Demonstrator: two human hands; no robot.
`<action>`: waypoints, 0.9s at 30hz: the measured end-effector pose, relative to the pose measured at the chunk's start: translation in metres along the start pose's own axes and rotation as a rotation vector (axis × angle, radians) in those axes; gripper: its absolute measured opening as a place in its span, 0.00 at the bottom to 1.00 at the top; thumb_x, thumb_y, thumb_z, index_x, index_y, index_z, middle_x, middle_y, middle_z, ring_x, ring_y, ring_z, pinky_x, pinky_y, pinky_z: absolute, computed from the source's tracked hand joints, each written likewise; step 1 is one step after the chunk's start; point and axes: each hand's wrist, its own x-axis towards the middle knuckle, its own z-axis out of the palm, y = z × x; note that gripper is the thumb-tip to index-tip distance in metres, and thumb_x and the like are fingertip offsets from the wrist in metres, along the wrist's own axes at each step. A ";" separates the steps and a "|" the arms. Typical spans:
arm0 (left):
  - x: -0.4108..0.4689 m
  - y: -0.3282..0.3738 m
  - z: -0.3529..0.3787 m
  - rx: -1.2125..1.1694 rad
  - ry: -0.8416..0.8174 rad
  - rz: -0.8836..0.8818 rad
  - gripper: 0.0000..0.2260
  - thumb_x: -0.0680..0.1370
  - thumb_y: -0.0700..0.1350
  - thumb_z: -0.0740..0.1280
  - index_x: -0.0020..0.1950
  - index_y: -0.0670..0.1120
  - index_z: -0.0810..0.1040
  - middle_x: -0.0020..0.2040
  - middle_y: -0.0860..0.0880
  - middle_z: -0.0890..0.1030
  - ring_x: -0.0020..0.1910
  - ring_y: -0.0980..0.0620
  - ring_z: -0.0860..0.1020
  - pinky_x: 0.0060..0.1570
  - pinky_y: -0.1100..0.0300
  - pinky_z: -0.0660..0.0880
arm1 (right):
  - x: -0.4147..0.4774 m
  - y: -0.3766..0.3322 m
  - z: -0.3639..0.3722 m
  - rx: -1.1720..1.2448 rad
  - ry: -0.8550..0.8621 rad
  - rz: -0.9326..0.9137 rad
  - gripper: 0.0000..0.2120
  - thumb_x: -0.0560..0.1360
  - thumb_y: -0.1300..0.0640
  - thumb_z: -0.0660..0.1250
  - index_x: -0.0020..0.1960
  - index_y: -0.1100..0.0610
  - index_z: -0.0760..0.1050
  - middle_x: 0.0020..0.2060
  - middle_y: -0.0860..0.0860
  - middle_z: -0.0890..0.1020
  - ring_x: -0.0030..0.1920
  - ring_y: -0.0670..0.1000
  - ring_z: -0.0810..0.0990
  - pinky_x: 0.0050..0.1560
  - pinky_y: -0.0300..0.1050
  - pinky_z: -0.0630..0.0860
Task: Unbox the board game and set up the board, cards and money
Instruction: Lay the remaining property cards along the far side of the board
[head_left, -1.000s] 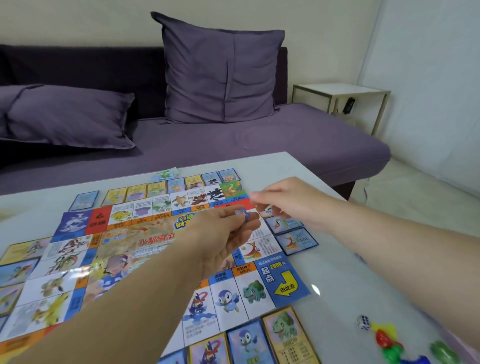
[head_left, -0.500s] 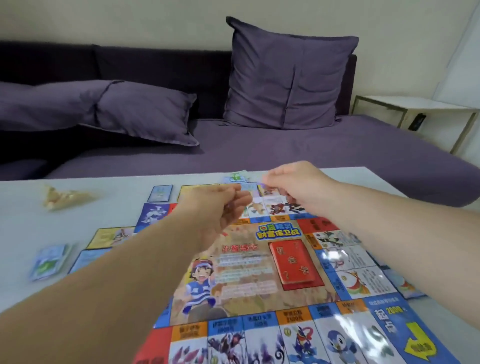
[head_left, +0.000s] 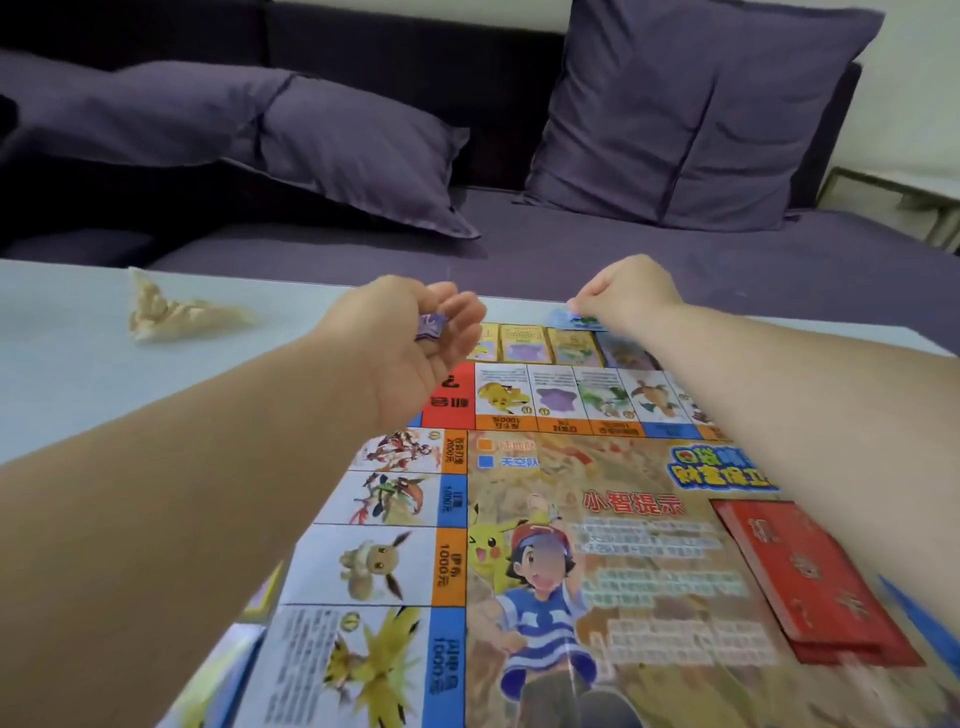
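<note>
Left hand: fingers curled inward, gripping a small purple card stack; it is held above the far-left corner of the colourful printed paper game board.

Right hand: fingertips pinched on a small blue card just beyond the board's far edge, at or just above the surface; contact cannot be told.

A row of yellow-bordered cards lies along that far edge. A red card stack sits on the board's centre panel.

The board lies flat on a pale glossy table. A crumpled beige wrapper lies left of the board. A purple sofa stands beyond.
</note>
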 end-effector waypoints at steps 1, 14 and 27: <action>0.000 -0.001 -0.001 0.005 0.001 -0.001 0.10 0.81 0.36 0.54 0.53 0.39 0.75 0.42 0.44 0.82 0.33 0.53 0.82 0.32 0.64 0.79 | 0.001 0.002 0.002 -0.027 -0.002 0.004 0.05 0.71 0.49 0.72 0.42 0.50 0.82 0.48 0.50 0.83 0.53 0.54 0.79 0.57 0.52 0.75; -0.055 0.016 -0.038 0.173 0.015 0.100 0.10 0.80 0.33 0.56 0.58 0.41 0.73 0.45 0.43 0.82 0.36 0.54 0.83 0.34 0.65 0.80 | -0.116 -0.105 -0.028 0.422 -0.505 -0.310 0.10 0.74 0.48 0.68 0.44 0.54 0.82 0.33 0.43 0.80 0.31 0.45 0.69 0.33 0.37 0.65; -0.137 0.071 -0.150 0.214 0.135 0.141 0.08 0.81 0.36 0.59 0.55 0.40 0.76 0.43 0.45 0.83 0.33 0.57 0.83 0.30 0.68 0.77 | -0.195 -0.204 0.013 0.449 -0.642 -0.301 0.02 0.73 0.60 0.71 0.43 0.59 0.80 0.28 0.47 0.77 0.29 0.44 0.67 0.30 0.34 0.66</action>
